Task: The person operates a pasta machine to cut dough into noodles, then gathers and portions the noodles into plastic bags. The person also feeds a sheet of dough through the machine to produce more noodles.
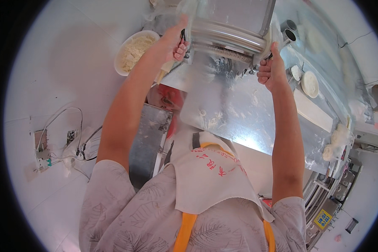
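Note:
A dough sheeter with steel rollers (228, 34) stands before me at the top of the view. My left hand (176, 47) is closed around a dark handle or knob at the machine's left side, thumb pointing up along the side plate. My right hand (271, 69) is closed at the right side plate, on a dark part mostly hidden by the fingers. Below the smooth roller lies a ribbed roller (222, 52). Under the machine a flour-dusted steel tray or sheet (230, 104) slopes towards me. No dough shows between the rollers.
A white bowl of pale shreds or noodles (137, 52) sits left. On the right are a bowl of flour (310, 84), a pale board (313, 110), steel tubes (289, 35) and bagged dough-like lumps (337, 141). A dark metal cabinet (148, 141) stands lower left; wires (78, 151) hang beside the wall.

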`<state>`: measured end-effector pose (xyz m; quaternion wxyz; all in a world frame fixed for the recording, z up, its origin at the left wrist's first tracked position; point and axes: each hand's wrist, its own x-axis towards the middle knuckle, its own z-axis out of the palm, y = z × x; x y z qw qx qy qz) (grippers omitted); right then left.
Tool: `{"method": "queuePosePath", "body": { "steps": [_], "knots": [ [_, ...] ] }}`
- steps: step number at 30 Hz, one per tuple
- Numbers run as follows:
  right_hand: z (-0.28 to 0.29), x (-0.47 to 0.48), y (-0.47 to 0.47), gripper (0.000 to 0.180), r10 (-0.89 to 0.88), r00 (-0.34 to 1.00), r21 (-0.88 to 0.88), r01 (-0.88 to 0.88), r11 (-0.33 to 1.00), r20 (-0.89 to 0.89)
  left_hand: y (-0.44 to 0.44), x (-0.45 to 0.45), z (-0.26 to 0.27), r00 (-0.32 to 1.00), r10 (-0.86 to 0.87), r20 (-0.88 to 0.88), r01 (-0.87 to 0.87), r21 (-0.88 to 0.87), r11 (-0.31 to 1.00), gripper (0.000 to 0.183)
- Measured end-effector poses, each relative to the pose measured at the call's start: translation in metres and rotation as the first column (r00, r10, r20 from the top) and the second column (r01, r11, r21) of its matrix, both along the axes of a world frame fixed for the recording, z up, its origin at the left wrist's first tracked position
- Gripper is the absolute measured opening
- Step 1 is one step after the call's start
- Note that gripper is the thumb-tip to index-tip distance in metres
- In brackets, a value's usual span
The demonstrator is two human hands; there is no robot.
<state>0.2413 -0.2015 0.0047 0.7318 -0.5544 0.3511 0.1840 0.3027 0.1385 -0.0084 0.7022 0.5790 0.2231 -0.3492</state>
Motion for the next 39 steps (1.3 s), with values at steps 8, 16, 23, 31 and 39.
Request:
{"method": "queuePosePath", "body": {
  "steps": [8, 16, 23, 31, 39],
  "knots": [
    [0.001, -0.003, 0.001, 0.076, -0.027, 0.999, 0.032, 0.026, 0.999, 0.026, 0.001, -0.001, 0.004, 0.998, -0.05, 0.039, 0.047, 0.086, 0.995, 0.09],
    [0.009, 0.002, -0.003, 0.076, 0.005, 1.0, 0.03, -0.006, 1.0, 0.02, 0.005, 0.005, 0.002, 0.997, -0.075, -0.002, 0.075, 0.044, 0.996, 0.089],
    [0.007, -0.001, 0.0, 0.075, -0.016, 1.0, 0.044, 0.015, 0.999, 0.026, 0.014, 0.015, -0.003, 0.991, -0.132, 0.002, 0.132, 0.041, 0.99, 0.087],
    [-0.01, -0.022, 0.0, 0.07, -0.027, 0.974, -0.065, 0.042, 0.997, 0.223, -0.001, -0.02, -0.006, 0.962, 0.091, 0.259, -0.064, -0.113, 0.992, 0.054],
    [-0.157, -0.218, -0.112, 0.069, -0.189, 0.967, -0.096, 0.207, 0.974, 0.168, -0.046, -0.188, -0.135, 0.99, 0.11, 0.083, -0.119, 0.108, 0.987, 0.061]
  ]
}}
